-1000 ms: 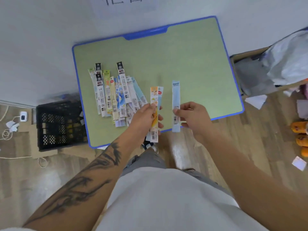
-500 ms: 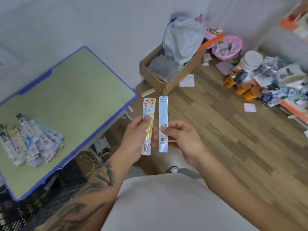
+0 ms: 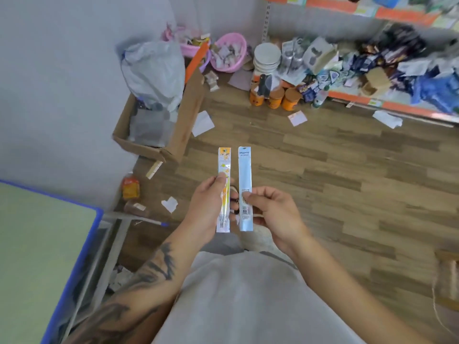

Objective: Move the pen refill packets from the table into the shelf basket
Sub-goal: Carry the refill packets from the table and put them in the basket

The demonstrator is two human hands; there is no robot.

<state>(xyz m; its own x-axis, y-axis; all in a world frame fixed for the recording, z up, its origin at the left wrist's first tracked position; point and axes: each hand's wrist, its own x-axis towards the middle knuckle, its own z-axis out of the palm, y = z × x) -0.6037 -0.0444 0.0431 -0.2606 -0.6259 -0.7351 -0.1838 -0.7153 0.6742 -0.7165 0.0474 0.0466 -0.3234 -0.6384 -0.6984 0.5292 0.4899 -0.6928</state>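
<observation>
the left hand (image 3: 206, 207) pinches an orange packet (image 3: 224, 189) and the right hand (image 3: 273, 214) pinches a blue packet (image 3: 245, 187), both pointing to 12 o'clock.

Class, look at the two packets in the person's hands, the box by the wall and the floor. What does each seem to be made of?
Yellow packet and blue packet: probably thin glossy plastic film, since both show sheen and printed labels.
Box: corrugated cardboard, matte brown with bent flaps.
Floor: wood-look planks with grain and seams; whether real wood or laminate cannot be told.
</observation>
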